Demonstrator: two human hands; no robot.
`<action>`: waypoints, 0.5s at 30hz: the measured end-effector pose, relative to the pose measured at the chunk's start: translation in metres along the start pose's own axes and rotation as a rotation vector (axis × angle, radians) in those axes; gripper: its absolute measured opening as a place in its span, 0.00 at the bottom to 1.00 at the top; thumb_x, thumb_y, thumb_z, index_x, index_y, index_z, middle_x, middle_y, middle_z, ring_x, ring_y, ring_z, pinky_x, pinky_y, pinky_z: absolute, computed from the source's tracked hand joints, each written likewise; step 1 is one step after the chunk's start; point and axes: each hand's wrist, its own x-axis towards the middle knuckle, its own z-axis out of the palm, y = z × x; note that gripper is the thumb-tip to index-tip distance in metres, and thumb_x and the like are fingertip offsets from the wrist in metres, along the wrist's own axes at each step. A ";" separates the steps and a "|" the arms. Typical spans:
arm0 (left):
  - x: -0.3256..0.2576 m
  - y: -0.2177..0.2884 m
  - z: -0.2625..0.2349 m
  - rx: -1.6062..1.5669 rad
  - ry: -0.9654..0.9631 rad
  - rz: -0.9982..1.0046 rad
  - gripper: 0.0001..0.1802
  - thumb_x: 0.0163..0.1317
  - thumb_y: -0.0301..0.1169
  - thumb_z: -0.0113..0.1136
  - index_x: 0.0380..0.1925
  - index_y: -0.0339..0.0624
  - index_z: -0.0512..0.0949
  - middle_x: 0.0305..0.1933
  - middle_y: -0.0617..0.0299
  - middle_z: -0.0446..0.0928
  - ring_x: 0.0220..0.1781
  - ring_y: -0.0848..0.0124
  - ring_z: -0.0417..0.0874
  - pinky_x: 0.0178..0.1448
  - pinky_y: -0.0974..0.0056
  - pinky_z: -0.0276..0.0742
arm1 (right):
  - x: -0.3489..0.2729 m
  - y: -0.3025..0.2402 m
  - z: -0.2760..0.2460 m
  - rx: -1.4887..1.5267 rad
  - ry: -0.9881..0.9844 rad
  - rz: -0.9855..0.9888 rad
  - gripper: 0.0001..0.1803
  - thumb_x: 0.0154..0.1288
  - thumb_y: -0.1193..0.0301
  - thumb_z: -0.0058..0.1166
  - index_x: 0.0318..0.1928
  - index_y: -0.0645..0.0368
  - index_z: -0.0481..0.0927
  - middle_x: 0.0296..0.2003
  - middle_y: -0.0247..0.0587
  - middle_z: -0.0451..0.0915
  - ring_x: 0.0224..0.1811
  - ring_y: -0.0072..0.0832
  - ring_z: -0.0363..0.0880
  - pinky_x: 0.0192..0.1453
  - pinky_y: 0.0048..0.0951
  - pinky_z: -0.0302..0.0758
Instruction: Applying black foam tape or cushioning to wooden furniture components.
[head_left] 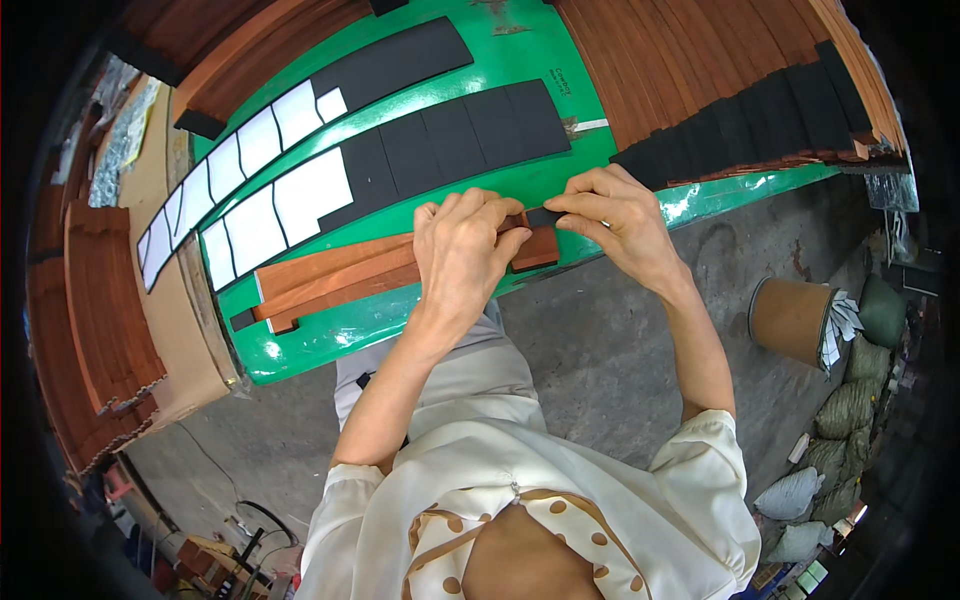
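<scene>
Wooden strip (345, 280) is laid flat at the near edge of the green desk (640, 195) | its end is pinned under closed left hand (462, 250) for steadiness | small black pad (543, 217) is pinched in right hand (610, 215) fingers over that end | black pad sheets (450, 140) are kept just behind, within reach.

Glossy green table (560, 180), matt black foam pads (455, 140), reddish wood strips (340, 275).
</scene>
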 end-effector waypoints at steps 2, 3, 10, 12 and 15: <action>0.000 0.000 0.000 -0.005 -0.002 -0.006 0.12 0.45 0.33 0.70 0.31 0.44 0.83 0.32 0.66 0.79 0.35 0.68 0.77 0.42 0.62 0.62 | 0.001 0.000 0.001 0.003 -0.016 0.002 0.12 0.48 0.71 0.65 0.37 0.56 0.85 0.33 0.32 0.79 0.34 0.31 0.74 0.38 0.31 0.75; 0.000 0.000 0.000 -0.005 -0.002 -0.005 0.12 0.45 0.33 0.70 0.31 0.44 0.83 0.32 0.66 0.79 0.35 0.68 0.77 0.42 0.62 0.62 | 0.001 0.000 0.001 0.003 -0.012 0.001 0.12 0.48 0.71 0.65 0.37 0.55 0.85 0.33 0.32 0.79 0.34 0.31 0.74 0.38 0.31 0.75; 0.001 0.000 -0.001 -0.009 -0.008 -0.007 0.12 0.45 0.33 0.70 0.32 0.44 0.83 0.33 0.66 0.79 0.35 0.68 0.77 0.42 0.62 0.62 | 0.003 0.000 0.002 0.004 -0.014 0.010 0.11 0.48 0.71 0.65 0.36 0.55 0.85 0.33 0.31 0.79 0.34 0.31 0.74 0.38 0.31 0.75; 0.001 0.000 -0.001 -0.001 -0.010 -0.008 0.12 0.45 0.33 0.70 0.32 0.44 0.83 0.33 0.66 0.79 0.35 0.68 0.77 0.42 0.62 0.62 | 0.003 -0.001 0.002 -0.001 -0.018 0.011 0.11 0.48 0.71 0.65 0.36 0.55 0.85 0.33 0.31 0.79 0.34 0.31 0.74 0.38 0.32 0.75; 0.001 -0.001 0.000 -0.018 -0.004 0.003 0.12 0.45 0.33 0.70 0.31 0.44 0.82 0.33 0.66 0.79 0.34 0.68 0.77 0.42 0.62 0.62 | 0.004 -0.001 0.001 -0.013 -0.021 0.019 0.11 0.49 0.71 0.65 0.36 0.56 0.85 0.32 0.32 0.79 0.34 0.31 0.74 0.38 0.32 0.75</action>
